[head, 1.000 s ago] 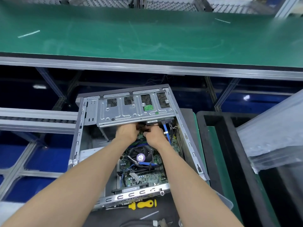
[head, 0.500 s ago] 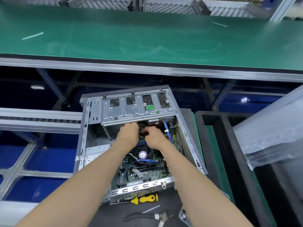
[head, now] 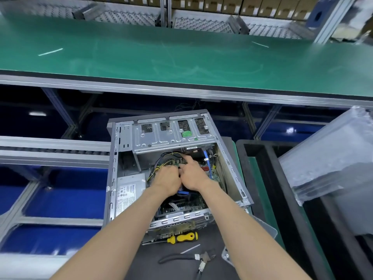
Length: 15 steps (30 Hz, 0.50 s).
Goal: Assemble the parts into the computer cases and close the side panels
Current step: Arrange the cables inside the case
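Observation:
An open grey computer case (head: 113, 178) lies on the black mat, its side panel off. At its far end sits a metal drive cage (head: 171, 138), and a power supply (head: 129, 193) lies along the left wall. Both my hands are inside, over the motherboard (head: 193, 203). My left hand (head: 166, 179) has its fingers curled down at the near end of a thin green module (head: 177, 163), among yellow and black wires. My right hand (head: 192, 175) touches the left one, and its straight index finger presses on the module's far end. The fingertips of my left hand are hidden.
A yellow-handled screwdriver (head: 183, 237) and black pliers (head: 187, 257) lie on the mat in front of the case. A black tray (head: 272, 188) stands to the right, beside a plastic-wrapped stack (head: 333, 158). A green conveyor belt (head: 181, 53) runs across the far side.
Both hands have drawn back from under the drive cage toward the middle of the board. My right index finger now points forward. The view has tilted, so the pliers show.

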Motion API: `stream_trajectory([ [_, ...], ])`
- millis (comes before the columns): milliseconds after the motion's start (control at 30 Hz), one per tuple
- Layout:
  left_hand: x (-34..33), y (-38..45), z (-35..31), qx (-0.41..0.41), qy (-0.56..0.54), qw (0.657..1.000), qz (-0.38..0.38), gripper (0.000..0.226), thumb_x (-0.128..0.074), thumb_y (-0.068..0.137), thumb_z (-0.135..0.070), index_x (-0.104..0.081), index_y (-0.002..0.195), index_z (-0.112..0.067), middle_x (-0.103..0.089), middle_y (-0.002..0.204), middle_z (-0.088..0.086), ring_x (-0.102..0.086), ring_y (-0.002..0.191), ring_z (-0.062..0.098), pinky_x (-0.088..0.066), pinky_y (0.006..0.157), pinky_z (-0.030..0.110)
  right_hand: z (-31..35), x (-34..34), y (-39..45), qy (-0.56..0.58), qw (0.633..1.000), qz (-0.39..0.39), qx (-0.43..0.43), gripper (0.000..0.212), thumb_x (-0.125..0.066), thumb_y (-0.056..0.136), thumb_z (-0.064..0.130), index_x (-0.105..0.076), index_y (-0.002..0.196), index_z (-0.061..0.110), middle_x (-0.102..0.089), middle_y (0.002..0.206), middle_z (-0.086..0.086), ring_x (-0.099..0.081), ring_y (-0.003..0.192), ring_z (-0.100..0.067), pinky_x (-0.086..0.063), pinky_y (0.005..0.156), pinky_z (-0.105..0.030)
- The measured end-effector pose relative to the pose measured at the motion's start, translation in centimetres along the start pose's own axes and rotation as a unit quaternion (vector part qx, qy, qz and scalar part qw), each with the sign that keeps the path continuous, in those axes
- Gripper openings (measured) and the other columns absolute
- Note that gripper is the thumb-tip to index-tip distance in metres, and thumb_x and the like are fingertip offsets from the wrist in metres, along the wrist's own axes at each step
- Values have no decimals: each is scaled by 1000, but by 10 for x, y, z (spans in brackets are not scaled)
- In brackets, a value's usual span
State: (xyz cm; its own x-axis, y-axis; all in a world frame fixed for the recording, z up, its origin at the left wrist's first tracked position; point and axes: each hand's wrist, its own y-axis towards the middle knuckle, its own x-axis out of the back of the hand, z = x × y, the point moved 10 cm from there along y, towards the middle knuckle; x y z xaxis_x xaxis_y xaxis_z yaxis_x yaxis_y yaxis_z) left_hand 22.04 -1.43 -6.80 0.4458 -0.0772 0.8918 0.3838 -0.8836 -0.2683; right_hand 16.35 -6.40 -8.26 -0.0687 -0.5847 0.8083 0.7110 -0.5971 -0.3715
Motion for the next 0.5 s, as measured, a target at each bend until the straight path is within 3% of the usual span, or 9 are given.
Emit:
stream_trajectory([
  [67,1,-4,-1,1,9,1000,-19,16,-51,89,-5,-66,96,-1,-66,108,20,-62,102,38,-48,81,40,1,-1,-4,-2,1000,2,2,37,-36,106,14,-57,132,0,-22,164,-7,-25,148,-28,-24,119,-39],
  [167,3,-8,-2,12,23,999,-39,23,-50,91,-6,-66,106,1,-63,116,21,-61,108,37,-48,86,41,2,-3,-8,4,1000,14,3,41,-34,106,10,-49,141,-4,-34,159,-13,-22,150,-21,-16,118,-30],
  [233,2,-9,-2,12,32,998,-43,25,-48,93,-7,-66,109,1,-61,121,20,-58,111,37,-49,89,43,1,-3,-10,3,1000,5,-6,38,-36,106,11,-52,138,-3,-41,153,-15,-32,145,-27,-24,118,-36],
  [333,1,-9,-4,-3,65,997,-48,29,-46,95,-10,-69,111,-6,-50,142,13,-44,125,33,-44,100,40,1,2,-17,5,999,-28,-22,25,-42,100,7,-60,115,-2,-55,129,-21,-54,119,-37,-45,100,-45],
  [400,-1,-8,-8,-19,46,998,-42,32,-45,96,-9,-67,118,-8,-45,151,12,-43,131,34,-43,103,41,-2,5,-23,3,999,-39,-34,23,-46,95,3,-60,113,-1,-59,121,-23,-58,111,-39,-50,93,-45],
  [500,-1,-8,-16,-33,-6,999,-41,32,-43,99,-12,-55,129,-13,-66,120,19,-63,108,38,-51,83,41,-6,13,-36,18,997,-61,-39,31,-46,92,3,-58,122,3,-60,121,-24,-58,111,-41,-52,92,-46],
])
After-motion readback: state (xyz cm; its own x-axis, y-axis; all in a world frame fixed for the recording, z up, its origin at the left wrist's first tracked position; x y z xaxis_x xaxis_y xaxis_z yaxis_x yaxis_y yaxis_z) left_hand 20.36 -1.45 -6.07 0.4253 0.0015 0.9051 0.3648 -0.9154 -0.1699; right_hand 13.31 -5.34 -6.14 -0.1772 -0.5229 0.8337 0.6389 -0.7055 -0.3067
